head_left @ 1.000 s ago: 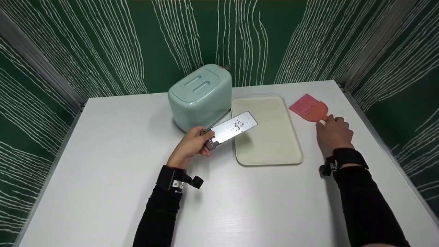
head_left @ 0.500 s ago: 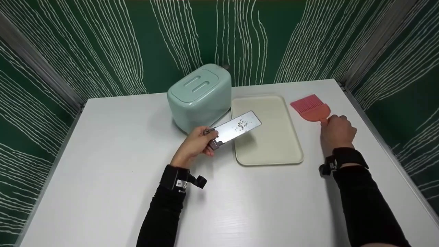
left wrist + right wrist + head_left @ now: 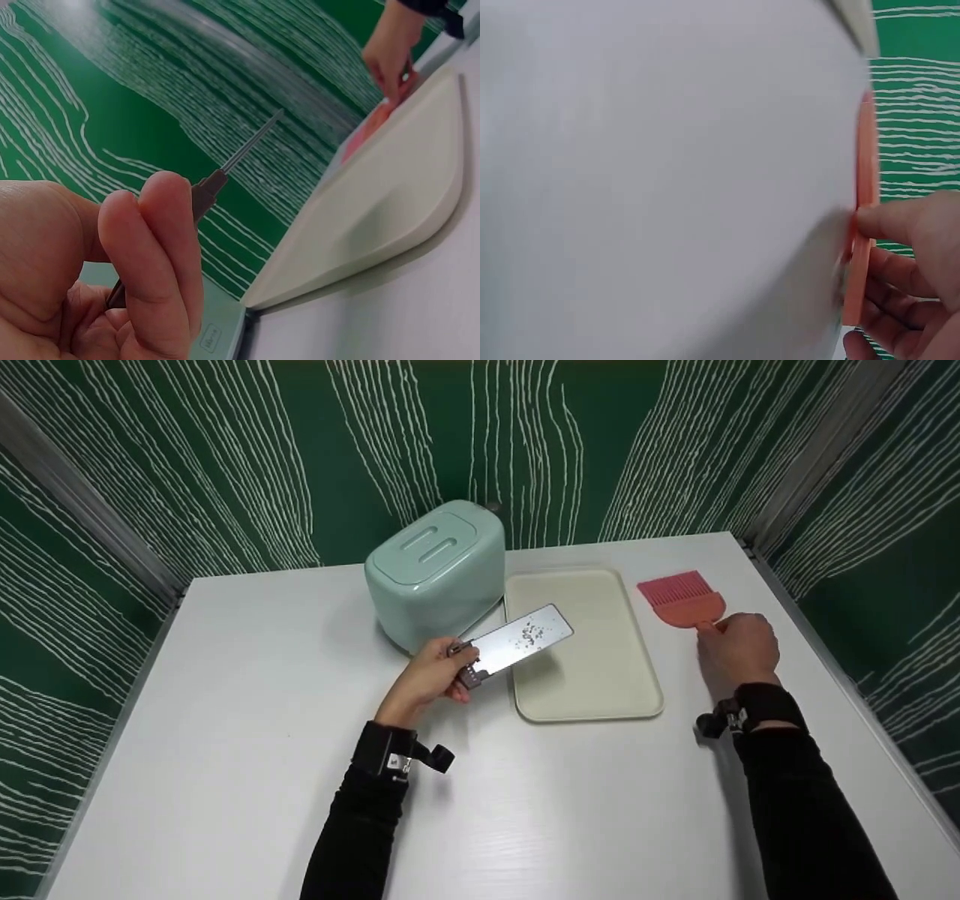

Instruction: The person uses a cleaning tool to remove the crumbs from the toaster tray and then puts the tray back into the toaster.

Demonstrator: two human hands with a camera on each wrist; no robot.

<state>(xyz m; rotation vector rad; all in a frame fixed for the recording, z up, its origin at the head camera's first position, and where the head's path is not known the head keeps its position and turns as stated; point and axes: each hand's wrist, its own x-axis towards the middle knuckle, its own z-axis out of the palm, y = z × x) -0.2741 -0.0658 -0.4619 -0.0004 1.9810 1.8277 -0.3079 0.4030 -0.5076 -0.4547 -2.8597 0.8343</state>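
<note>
My left hand (image 3: pixel 426 679) pinches the dark end of a flat metal crumb tray (image 3: pixel 499 651), thumb on top. Dark crumbs (image 3: pixel 530 635) lie on its shiny far half. That half hangs over the left part of a cream rectangular tray (image 3: pixel 589 686). In the left wrist view the crumb tray (image 3: pixel 251 144) shows nearly edge-on above curled fingers. To the right, my right hand (image 3: pixel 742 649) holds a small brush (image 3: pixel 686 604) by its orange handle, pink bristles pointing away. The right wrist view shows fingers and thumb on the handle (image 3: pixel 857 289).
A mint-green toaster (image 3: pixel 439 577) with two slots stands behind my left hand, close to the cream tray's left edge. Green walls (image 3: pixel 517 450) with white drip lines rise at the back and sides of the white table (image 3: pixel 225 735).
The crumb tray and my left hand have shifted slightly right. My right hand has closed further around the brush handle, and the brush has turned a little clockwise and moved slightly right.
</note>
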